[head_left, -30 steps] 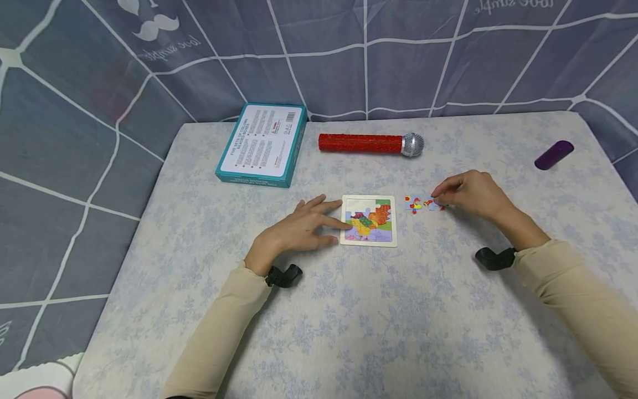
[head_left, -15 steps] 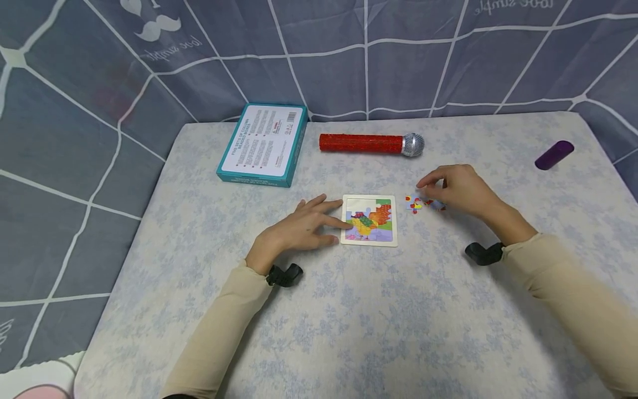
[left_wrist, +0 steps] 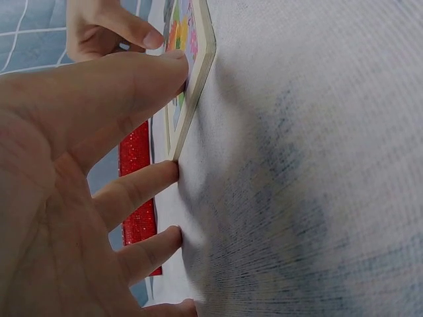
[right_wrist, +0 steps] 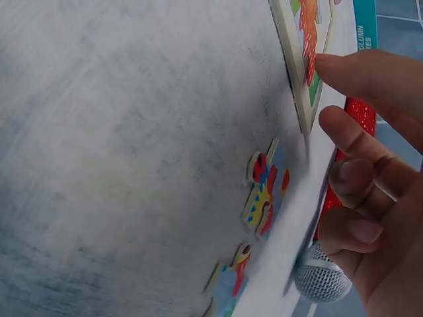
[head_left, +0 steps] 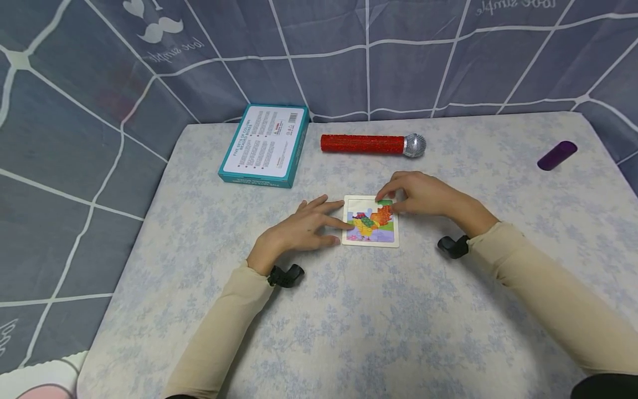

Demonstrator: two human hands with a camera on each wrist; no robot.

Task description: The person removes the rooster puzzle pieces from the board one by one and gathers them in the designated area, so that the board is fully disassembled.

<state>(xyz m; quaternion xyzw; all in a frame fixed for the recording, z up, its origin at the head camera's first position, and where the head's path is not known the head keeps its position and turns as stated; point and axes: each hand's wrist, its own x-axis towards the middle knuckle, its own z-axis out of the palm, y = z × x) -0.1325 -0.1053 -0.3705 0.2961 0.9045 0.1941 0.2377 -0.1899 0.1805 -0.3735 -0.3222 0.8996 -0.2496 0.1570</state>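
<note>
A square wooden jigsaw puzzle (head_left: 371, 244) with a pale frame lies mid-table, showing a bright bird; its upper left is bare. My left hand (head_left: 301, 228) rests at the puzzle's left side, fingers spread, one fingertip over the picture. Its thumb (left_wrist: 152, 74) shows near the frame in the left wrist view. At the puzzle's upper right corner is my right hand (head_left: 423, 194), thumb and index finger at the orange and green part. No loose piece shows between them; its other fingers are bent. Two loose puzzle pieces, one red and yellow (right_wrist: 266, 195), one bluish (right_wrist: 231, 277), lie below that hand.
Behind the puzzle lies a red microphone (head_left: 364, 144) with a silver head. A teal box (head_left: 264, 144) sits at the back left, and a dark purple cylinder (head_left: 557, 155) at the far right. Grey curtain fabric (head_left: 329, 77) hangs along the table's back.
My right hand has moved left from the loose pieces to the puzzle's upper right corner. The left hand has stayed by the frame.
</note>
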